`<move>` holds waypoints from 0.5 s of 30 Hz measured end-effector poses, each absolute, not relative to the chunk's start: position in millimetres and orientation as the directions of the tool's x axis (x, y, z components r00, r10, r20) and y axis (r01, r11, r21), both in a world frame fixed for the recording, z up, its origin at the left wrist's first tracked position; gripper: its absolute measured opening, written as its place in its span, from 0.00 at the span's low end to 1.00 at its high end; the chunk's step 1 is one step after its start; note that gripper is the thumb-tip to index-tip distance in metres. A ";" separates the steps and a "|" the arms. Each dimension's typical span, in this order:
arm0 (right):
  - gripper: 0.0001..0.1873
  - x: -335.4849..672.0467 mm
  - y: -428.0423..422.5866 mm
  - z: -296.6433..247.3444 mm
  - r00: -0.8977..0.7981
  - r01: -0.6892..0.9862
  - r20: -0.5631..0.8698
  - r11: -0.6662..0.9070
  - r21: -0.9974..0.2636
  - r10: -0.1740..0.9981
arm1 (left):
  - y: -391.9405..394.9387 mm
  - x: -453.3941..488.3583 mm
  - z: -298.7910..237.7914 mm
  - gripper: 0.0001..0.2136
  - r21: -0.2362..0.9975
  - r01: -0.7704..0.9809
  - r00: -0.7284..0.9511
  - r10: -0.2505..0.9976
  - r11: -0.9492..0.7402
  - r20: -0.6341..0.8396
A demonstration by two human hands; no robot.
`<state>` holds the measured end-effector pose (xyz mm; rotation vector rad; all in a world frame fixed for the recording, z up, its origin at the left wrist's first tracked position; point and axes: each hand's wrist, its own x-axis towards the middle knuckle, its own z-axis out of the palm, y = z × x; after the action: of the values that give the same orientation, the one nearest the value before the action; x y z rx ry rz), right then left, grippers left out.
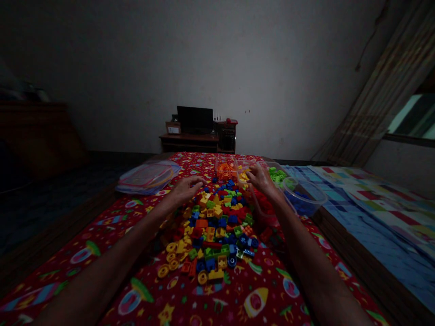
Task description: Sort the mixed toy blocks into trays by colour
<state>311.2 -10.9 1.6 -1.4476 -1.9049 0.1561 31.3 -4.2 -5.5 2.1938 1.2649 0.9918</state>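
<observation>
A large pile of mixed toy building bricks (210, 222) in yellow, red, blue, green and orange lies on the red patterned cloth. Above its far left side is my left hand (186, 188), fingers stretched to the right and apart from the thumb, with no brick visible in it. My right hand (261, 177) hovers over the clear container of yellow bricks (243, 176), its fingers bent together. Whatever they hold is too small and dark to make out. Beside that hand stand containers of orange bricks (225, 169), green bricks (277, 175), red bricks (264, 203) and blue bricks (301, 201).
A stack of clear lids (147, 177) with coloured rims lies at the far left of the cloth (190, 308). To the right is a bed-like surface with a blue checked cover (356, 217). A desk with a monitor (195, 118) stands by the wall.
</observation>
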 end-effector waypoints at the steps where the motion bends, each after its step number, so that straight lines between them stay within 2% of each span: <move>1: 0.15 307.2 -13.8 4.4 -0.084 0.793 0.475 0.347 -0.500 0.876 | -4.4 30.5 -6.4 0.16 0.644 0.572 0.391 0.859 -0.508 0.331; 4: 0.15 293.4 -23.7 12.7 -0.088 0.801 0.489 0.353 -0.483 0.868 | -5.6 28.9 -8.8 0.16 0.642 0.555 0.558 0.809 -0.529 0.185; 6: 0.15 283.9 -30.8 16.5 -0.147 0.809 0.481 0.385 -0.444 0.864 | -6.9 28.4 -9.1 0.16 0.655 0.544 0.603 0.787 -0.524 0.129; 13: 0.10 250.8 -48.8 8.6 -0.374 0.790 0.380 0.505 -0.347 0.846 | -2.9 24.7 -12.2 0.14 0.646 0.555 0.584 0.799 -0.524 0.146; 15: 0.12 241.5 -51.6 1.4 -0.465 0.752 0.365 0.577 -0.318 0.807 | 1.3 24.2 -16.8 0.14 0.613 0.586 0.575 0.805 -0.531 0.148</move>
<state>241.5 -51.6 1.4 -1.2462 -2.3330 0.1531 24.2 1.3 -16.8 2.3004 1.1103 0.5744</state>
